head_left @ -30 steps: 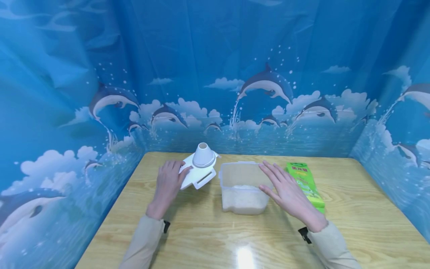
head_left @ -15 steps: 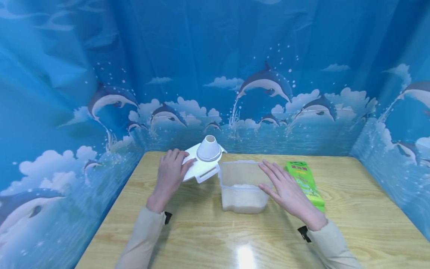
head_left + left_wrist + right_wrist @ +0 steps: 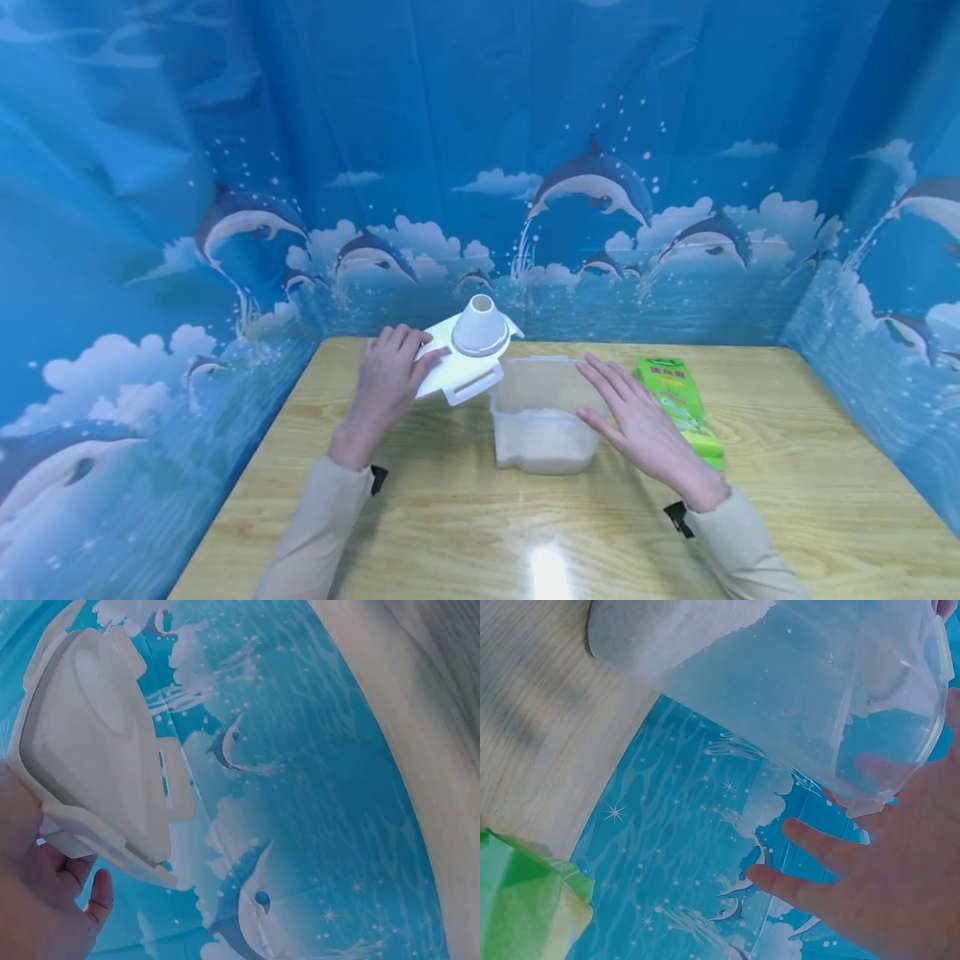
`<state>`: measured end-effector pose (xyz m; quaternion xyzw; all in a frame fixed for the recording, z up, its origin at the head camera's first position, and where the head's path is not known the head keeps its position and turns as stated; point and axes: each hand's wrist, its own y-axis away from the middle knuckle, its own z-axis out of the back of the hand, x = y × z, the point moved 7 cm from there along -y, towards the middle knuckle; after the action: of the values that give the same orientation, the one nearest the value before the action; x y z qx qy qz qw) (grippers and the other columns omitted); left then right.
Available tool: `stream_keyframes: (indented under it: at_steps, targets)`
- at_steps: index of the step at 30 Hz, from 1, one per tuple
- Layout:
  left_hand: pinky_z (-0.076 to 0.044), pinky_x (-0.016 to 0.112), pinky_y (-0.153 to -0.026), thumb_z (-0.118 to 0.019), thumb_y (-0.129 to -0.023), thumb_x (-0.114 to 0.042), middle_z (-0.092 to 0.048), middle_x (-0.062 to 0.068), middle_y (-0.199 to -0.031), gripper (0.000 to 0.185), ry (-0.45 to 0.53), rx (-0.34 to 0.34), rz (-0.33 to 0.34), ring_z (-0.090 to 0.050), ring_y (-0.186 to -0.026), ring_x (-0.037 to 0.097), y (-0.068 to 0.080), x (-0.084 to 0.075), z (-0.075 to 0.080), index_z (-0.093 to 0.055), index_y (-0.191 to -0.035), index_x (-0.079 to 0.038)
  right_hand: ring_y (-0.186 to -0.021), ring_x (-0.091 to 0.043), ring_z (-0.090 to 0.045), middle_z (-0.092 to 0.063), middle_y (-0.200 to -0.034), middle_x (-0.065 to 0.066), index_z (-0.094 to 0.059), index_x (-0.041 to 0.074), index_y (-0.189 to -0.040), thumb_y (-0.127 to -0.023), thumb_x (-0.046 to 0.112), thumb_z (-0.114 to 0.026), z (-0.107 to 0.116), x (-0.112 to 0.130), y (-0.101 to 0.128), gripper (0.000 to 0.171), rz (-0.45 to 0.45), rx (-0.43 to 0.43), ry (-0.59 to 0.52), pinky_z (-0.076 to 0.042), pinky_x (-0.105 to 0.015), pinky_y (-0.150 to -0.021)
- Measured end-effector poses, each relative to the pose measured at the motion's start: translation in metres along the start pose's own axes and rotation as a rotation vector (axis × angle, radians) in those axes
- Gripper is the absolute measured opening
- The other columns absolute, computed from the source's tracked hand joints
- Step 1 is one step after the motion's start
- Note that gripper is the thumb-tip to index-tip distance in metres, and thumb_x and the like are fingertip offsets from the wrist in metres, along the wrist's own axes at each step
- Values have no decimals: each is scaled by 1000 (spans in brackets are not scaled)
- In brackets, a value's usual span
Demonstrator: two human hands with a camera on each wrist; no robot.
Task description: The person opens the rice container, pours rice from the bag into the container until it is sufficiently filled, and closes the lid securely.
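Observation:
A white plastic lid (image 3: 459,367) with side latches and a cone-shaped cup (image 3: 482,325) on top is pinched at its left edge by my left hand (image 3: 386,375). It hangs tilted in the air, just left of and above a clear plastic container (image 3: 543,454). In the left wrist view the underside of the lid (image 3: 94,742) shows, thumb side partly hidden. White grains or powder (image 3: 546,414) fill the lower part of the container. My right hand (image 3: 641,421) has its fingers straight at the container's right rim; the right wrist view shows fingers spread beside the clear wall (image 3: 780,697).
A green and yellow packet (image 3: 678,400) lies on the wooden table (image 3: 465,533), to the right of the container and partly behind my right hand. A blue curtain printed with dolphins (image 3: 450,167) stands around the back and sides of the table.
My left hand has raised the lid and carried it to the right, closer to the container. The right hand and container stay nearly in place.

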<state>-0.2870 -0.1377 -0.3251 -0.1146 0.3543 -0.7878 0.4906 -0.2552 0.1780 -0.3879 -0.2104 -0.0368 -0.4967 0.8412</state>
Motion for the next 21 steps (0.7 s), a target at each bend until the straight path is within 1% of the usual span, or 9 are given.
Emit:
stream_keyframes:
  at_steps: [5, 7, 9, 12, 15, 18, 21]
  targets:
    - [-46, 40, -78, -66, -99, -37, -65, 5, -97, 30, 11, 23, -39, -55, -89, 23, -5, -14, -4, -70, -110, -9, -152, -39, -20, -20, -168, -11, -23, 17, -162, -105, 45, -51, 1, 0, 0, 70, 6, -10, -12, -16, -62, -122]
    - [-47, 40, -79, -66, -99, -37, -65, 4, -97, 29, 17, 34, -57, -55, -89, 22, -8, -20, -7, -70, -110, -10, -152, -40, -21, -19, -168, -12, -21, 19, -163, -104, 43, -53, 1, 0, -1, 71, 10, -26, -36, -18, -64, -121]
    - [-47, 40, -81, -65, -99, -36, -65, 3, -97, 28, 27, 46, -71, -55, -90, 21, -10, -27, -10, -70, -110, -11, -151, -42, -22, -17, -169, -12, -19, 21, -164, -103, 42, -57, 3, 0, -2, 75, 13, -55, -72, -22, -68, -118]
    - [-47, 40, -83, -65, -100, -36, -65, 2, -98, 26, 47, 66, -86, -55, -91, 20, -13, -37, -15, -70, -110, -12, -149, -46, -22, -11, -170, -11, -15, 25, -164, -98, 36, -67, 9, 0, -2, 85, 21, -118, -137, -27, -73, -112]
    - [-46, 39, -83, -65, -100, -37, -64, 1, -99, 26, 82, 95, -102, -54, -91, 19, -16, -47, -22, -70, -111, -13, -150, -47, -20, -8, -171, -8, -14, 25, -164, -93, 31, -74, 17, -2, -2, 94, 26, -181, -175, -28, -76, -109]
    - [-45, 38, -84, -64, -100, -37, -64, -1, -101, 26, 126, 128, -125, -53, -92, 18, -21, -59, -29, -70, -112, -15, -151, -46, -18, -9, -170, -9, -17, 22, -164, -95, 28, -72, 24, -5, -2, 88, 29, -226, -202, -24, -78, -109]
    - [-44, 37, -85, -64, -100, -38, -63, -3, -102, 26, 165, 160, -148, -52, -94, 17, -24, -71, -36, -70, -113, -17, -152, -45, -16, -14, -170, -11, -23, 19, -163, -101, 26, -62, 30, -8, -2, 73, 24, -260, -230, -21, -79, -109]
